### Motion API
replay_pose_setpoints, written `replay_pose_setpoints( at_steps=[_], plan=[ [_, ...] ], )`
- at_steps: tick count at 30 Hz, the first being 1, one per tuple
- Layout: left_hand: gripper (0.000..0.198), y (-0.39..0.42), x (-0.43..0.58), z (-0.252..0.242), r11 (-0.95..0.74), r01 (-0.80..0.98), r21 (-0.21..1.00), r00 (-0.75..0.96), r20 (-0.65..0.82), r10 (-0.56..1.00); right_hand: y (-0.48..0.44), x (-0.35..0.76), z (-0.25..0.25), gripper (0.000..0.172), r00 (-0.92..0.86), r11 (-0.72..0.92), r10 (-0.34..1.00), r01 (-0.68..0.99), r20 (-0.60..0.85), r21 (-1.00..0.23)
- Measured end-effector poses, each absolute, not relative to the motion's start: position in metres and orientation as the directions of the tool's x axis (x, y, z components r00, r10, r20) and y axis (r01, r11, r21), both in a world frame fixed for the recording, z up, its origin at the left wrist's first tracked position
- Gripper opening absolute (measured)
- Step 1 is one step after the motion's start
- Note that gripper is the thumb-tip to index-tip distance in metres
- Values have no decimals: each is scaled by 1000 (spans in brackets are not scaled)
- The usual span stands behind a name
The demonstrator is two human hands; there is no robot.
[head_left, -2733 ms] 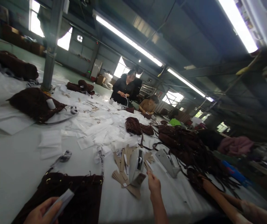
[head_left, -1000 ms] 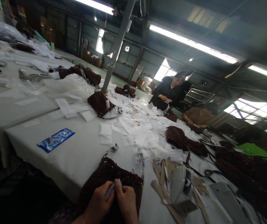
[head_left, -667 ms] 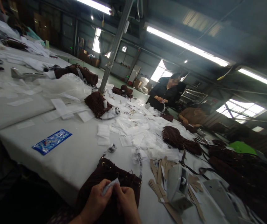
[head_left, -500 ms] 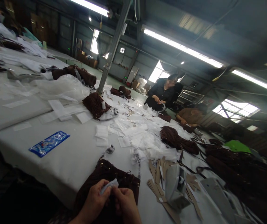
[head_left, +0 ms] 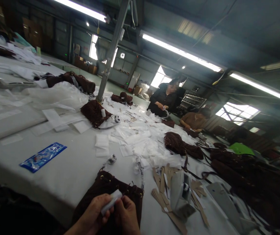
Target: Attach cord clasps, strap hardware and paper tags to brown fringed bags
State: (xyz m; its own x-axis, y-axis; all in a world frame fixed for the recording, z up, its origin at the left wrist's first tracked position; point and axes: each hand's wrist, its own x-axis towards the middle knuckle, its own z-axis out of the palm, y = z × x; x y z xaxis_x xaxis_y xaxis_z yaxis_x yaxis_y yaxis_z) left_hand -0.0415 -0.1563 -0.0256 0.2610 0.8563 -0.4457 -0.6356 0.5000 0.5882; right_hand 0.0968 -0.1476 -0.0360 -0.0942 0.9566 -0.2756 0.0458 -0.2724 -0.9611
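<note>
A dark brown bag (head_left: 124, 184) with brass eyelets lies at the table's near edge, beneath both hands. My left hand (head_left: 97, 209) is closed around a small rolled white wrapping sheet (head_left: 112, 201), held slanting above the bag. Against the sheet's right edge, my right hand (head_left: 127, 210) is pinched, thumb and fingertips together. Anything inside the roll is hidden. From the bag's top, two strap ends extend across the table, one with a clear-wrapped metal piece (head_left: 112, 159) and the other with a wrapped chain (head_left: 139, 168).
A blue printed packet (head_left: 43, 157) lies at left. White sheets (head_left: 140, 138) spread across the middle. Cardboard strips (head_left: 163, 192) surround a grey tape dispenser (head_left: 182, 192) at right. More brown bags (head_left: 94, 112) lie around a metal post (head_left: 110, 55). Two people (head_left: 163, 98) work beyond.
The white sheet now looks more tightly rolled and longer in my left hand. My right fingers have shifted slightly down along it. The whole view has turned a little to the right.
</note>
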Motion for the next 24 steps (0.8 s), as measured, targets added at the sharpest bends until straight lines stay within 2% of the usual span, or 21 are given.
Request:
replay_pose_setpoints(
  at_steps=[3, 5, 6, 7, 9, 11, 13, 16, 19, 24],
  plan=[
    [14, -155, -45, -20, 653, -722, 228, 426, -597, 680, -149, 96, -35, 50, -120, -213, 971, -21, -209, -977],
    [17, -154, -47, -17, 688, -717, 109, 500, -608, 617, -150, 96, -35, 48, -124, -205, 972, -29, -200, -978],
    [18, -155, -47, -15, 693, -712, 108, 504, -609, 612, -151, 96, -35, 48, -119, -206, 972, -26, -201, -978],
    [17, -155, -48, -14, 688, -709, 152, 482, -608, 631, -152, 96, -36, 48, -108, -202, 974, -14, -200, -979],
    [14, -156, -47, -12, 646, -676, 355, 391, -570, 723, -157, 95, -37, 49, -64, -174, 982, 29, -176, -984],
    [22, -157, -45, -10, 566, -584, 582, 312, -483, 818, -163, 93, -39, 51, -9, -132, 991, 49, -132, -990],
    [32, -157, -42, -11, 484, -487, 727, 279, -396, 875, -171, 87, -40, 50, 6, -112, 994, 34, -112, -993],
    [42, -157, -40, -17, 424, -370, 826, 262, -345, 901, -176, 77, -36, 46, 0, -166, 986, -26, -166, -986],
    [53, -160, -41, -25, 386, -303, 871, 254, -317, 914, -174, 69, -27, 42, 44, -229, 971, -104, -235, -968],
    [59, -174, -45, -35, 288, -359, 888, 116, -264, 958, -169, 68, -22, 34, 44, -235, 966, -268, -255, -934]
  ],
)
